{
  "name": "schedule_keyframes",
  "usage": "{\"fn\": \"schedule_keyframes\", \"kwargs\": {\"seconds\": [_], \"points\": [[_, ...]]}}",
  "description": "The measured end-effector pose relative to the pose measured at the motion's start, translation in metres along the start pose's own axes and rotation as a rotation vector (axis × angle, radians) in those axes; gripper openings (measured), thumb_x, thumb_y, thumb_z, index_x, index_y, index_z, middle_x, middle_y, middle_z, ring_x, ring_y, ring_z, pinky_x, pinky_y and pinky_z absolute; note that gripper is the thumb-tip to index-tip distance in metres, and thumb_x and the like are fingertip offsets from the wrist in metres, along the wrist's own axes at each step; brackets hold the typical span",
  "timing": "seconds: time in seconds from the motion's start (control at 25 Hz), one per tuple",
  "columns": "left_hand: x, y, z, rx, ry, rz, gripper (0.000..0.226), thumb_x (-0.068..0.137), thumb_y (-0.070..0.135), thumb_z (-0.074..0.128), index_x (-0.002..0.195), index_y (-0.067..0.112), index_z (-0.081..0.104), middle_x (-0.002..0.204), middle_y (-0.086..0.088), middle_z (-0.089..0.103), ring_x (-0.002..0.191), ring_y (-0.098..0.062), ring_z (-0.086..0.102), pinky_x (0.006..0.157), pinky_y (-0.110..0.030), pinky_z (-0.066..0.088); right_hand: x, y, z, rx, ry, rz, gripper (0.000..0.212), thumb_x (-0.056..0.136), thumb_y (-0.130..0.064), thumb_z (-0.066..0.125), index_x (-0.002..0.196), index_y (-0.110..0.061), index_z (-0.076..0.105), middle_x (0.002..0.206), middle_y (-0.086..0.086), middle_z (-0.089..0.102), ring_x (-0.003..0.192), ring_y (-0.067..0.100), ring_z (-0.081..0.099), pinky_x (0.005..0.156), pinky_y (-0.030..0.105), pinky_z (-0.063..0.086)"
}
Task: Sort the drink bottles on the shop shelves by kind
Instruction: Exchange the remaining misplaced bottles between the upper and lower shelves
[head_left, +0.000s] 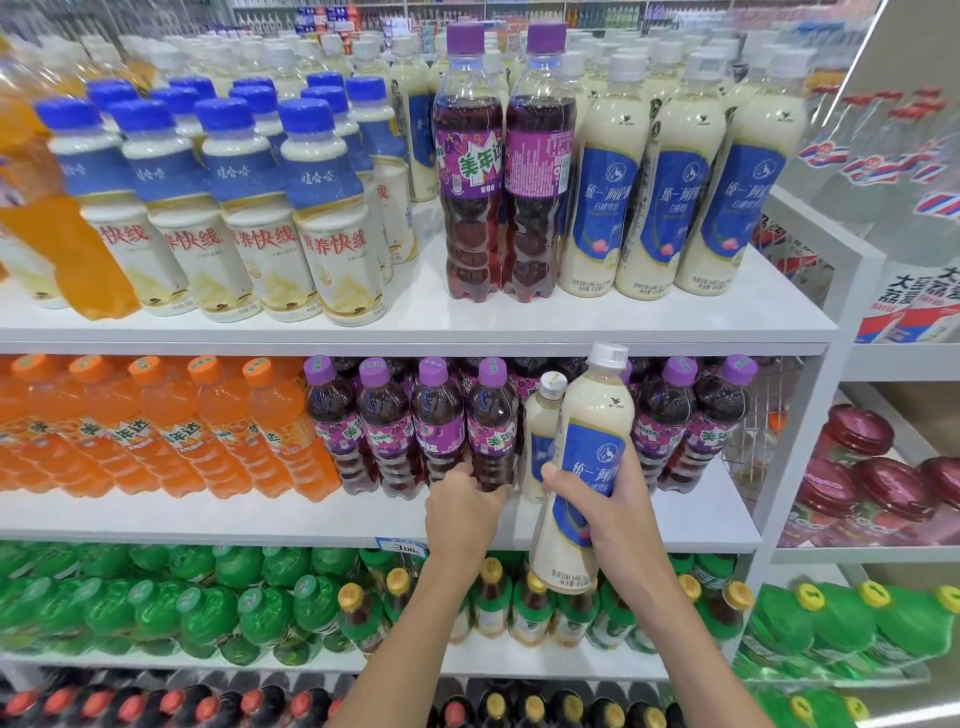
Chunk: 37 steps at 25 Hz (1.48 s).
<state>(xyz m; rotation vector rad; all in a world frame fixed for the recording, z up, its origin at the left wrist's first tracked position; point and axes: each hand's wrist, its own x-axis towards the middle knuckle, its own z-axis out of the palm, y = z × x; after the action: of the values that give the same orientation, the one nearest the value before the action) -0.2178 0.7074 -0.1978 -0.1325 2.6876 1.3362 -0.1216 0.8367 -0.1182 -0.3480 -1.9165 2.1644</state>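
My right hand (610, 501) grips a cream milk-tea bottle (582, 447) with a blue label and white cap, held tilted in front of the middle shelf. A second milk-tea bottle (543, 415) stands behind it among the purple grape sodas. My left hand (462, 506) holds the base of a purple grape soda bottle (491, 415) on the middle shelf (260, 514). On the top shelf (415, 322), two purple grape sodas (506, 171) stand between blue-capped milk drinks (249, 208) and a row of matching milk-tea bottles (670, 197).
Orange soda bottles (171, 426) fill the middle shelf's left. Green bottles (156, 597) and yellow-capped tea bottles (519, 608) lie on the shelf below. A white upright (810, 415) ends the unit; red-lidded jars (883, 483) sit on the neighbouring rack.
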Motion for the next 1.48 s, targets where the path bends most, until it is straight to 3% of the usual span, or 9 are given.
{"fn": "schedule_keyframes", "kwargs": {"seconds": [0.08,0.16,0.4,0.64,0.8,1.16,1.24,1.4,1.48], "points": [[0.001,-0.002,-0.012,-0.012,-0.053,0.011,0.059,0.086,0.038,0.082,0.132,0.008,0.063,0.121,-0.01,0.072,0.115,-0.028,0.066,0.096,-0.038,0.054,-0.001,-0.002,0.001,0.01,0.002,-0.005,0.045,0.088,-0.018,0.078,0.125,-0.03,0.056,0.1,0.001,0.072,0.086,0.019,0.072,0.073,0.035,0.057],[0.002,-0.001,-0.026,-0.013,-0.061,0.052,0.065,0.089,0.037,0.079,0.143,0.009,0.056,0.133,-0.01,0.067,0.121,-0.024,0.063,0.099,-0.032,0.051,-0.003,-0.005,0.003,0.021,0.016,-0.007,0.045,0.086,-0.021,0.079,0.124,-0.03,0.057,0.1,0.002,0.073,0.085,0.019,0.072,0.072,0.035,0.056],[-0.011,0.031,-0.077,0.0,0.009,0.267,0.042,0.092,0.038,0.073,0.13,0.021,0.067,0.121,0.01,0.071,0.11,-0.005,0.065,0.089,-0.016,0.047,-0.005,-0.01,0.01,0.105,0.003,0.009,0.063,0.07,-0.03,0.083,0.127,-0.033,0.057,0.102,-0.002,0.076,0.093,0.018,0.075,0.081,0.039,0.057],[-0.018,0.09,-0.13,-0.144,0.089,0.441,0.034,0.09,0.038,0.074,0.123,0.031,0.069,0.113,0.024,0.07,0.104,0.009,0.063,0.093,-0.021,0.054,0.0,-0.029,0.02,0.084,-0.015,-0.038,0.062,0.073,-0.029,0.083,0.128,-0.037,0.056,0.098,-0.001,0.074,0.084,0.017,0.074,0.072,0.033,0.057],[-0.014,0.125,-0.149,-0.181,0.11,0.539,0.033,0.091,0.036,0.073,0.123,0.032,0.068,0.114,0.023,0.069,0.108,0.005,0.063,0.094,-0.026,0.055,0.012,-0.055,0.025,0.01,-0.036,-0.128,0.047,0.087,-0.015,0.078,0.127,-0.024,0.055,0.073,-0.016,0.065,0.058,0.001,0.06,0.049,0.014,0.044],[0.045,0.19,-0.162,-0.238,0.158,0.535,0.068,0.094,0.048,0.068,0.15,0.023,0.04,0.145,0.003,0.053,0.133,-0.018,0.051,0.11,-0.045,0.045,0.024,-0.111,0.036,-0.028,-0.073,-0.252,0.03,0.089,-0.018,0.077,0.112,-0.022,0.057,0.069,-0.014,0.063,0.059,0.003,0.06,0.051,0.014,0.043],[0.058,0.196,-0.155,-0.276,0.133,0.528,0.063,0.092,0.049,0.07,0.144,0.026,0.043,0.133,0.009,0.058,0.126,-0.015,0.057,0.102,-0.039,0.049,0.025,-0.119,0.038,-0.04,-0.071,-0.263,0.032,0.088,-0.02,0.077,0.114,-0.025,0.058,0.077,-0.011,0.068,0.066,0.005,0.065,0.054,0.015,0.046],[0.07,0.203,-0.143,-0.417,0.113,0.526,0.042,0.092,0.043,0.074,0.122,0.031,0.049,0.111,0.013,0.063,0.095,-0.009,0.066,0.058,-0.017,0.051,0.027,-0.129,0.042,-0.045,-0.063,-0.267,0.033,0.088,-0.018,0.077,0.114,-0.027,0.058,0.088,-0.002,0.072,0.074,0.009,0.07,0.057,0.018,0.05],[0.073,0.204,-0.139,-0.504,0.085,0.52,0.041,0.093,0.039,0.074,0.124,0.025,0.051,0.106,0.012,0.065,0.083,-0.002,0.063,0.046,-0.009,0.046,0.03,-0.13,0.042,-0.058,-0.055,-0.268,0.031,0.089,-0.018,0.077,0.113,-0.025,0.058,0.086,-0.003,0.072,0.071,0.006,0.067,0.056,0.016,0.048]]}}
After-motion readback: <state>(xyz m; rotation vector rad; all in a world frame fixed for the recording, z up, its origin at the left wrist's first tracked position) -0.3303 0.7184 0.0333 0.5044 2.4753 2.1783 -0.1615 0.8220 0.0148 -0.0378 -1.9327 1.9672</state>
